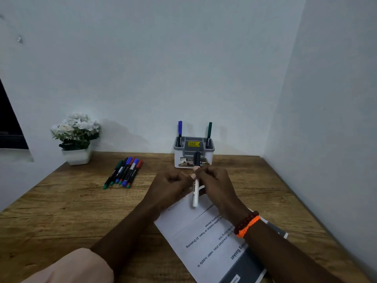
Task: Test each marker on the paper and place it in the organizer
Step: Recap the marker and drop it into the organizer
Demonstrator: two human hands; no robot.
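Note:
A white-barrelled marker [195,196] with a black cap is held upright above the printed paper [201,237]. My left hand [170,185] and my right hand [215,183] both grip it, fingers curled round the barrel just below the cap. The grey organizer [193,149] stands at the back of the desk, with a blue marker [180,128] in its left slot and a green marker [209,130] in its right slot. Several loose markers [125,171] lie in a row on the desk to the left.
A white pot of white flowers [76,137] stands at the back left corner. Walls close in behind the desk and along its right side. The wooden desk [61,211] runs to the near edge, where a sleeve shows at the bottom left.

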